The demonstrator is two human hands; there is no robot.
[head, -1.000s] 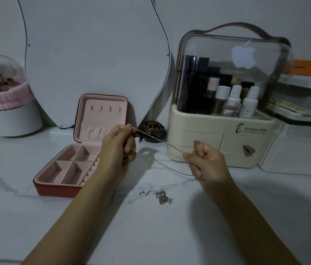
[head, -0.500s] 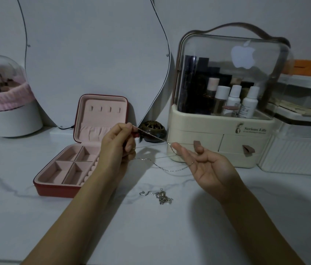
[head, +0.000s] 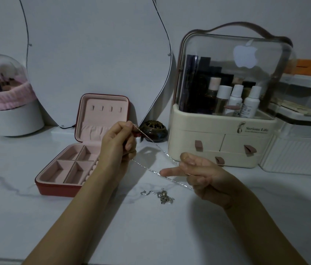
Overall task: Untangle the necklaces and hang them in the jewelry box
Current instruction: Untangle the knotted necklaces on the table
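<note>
The left hand [head: 117, 144] pinches one end of a thin silver chain [head: 151, 171] between thumb and fingertips, and the right hand [head: 198, 175] holds the other end in curled fingers, forefinger pointing left. The chain runs in two strands between the grips, its long axis slanting from the upper left grip down to the lower right one, held above the desk [head: 151, 236]. Below the right grip a second, tangled necklace [head: 162, 195] lies in a heap on the desk. Left of the left grip the jewelry box [head: 70, 169] sits open, lid upright, its four hooks bare. Behind the right grip a cream organizer [head: 221, 136] reads "Serious Life", and a white apple logo shows on its clear cover.
</note>
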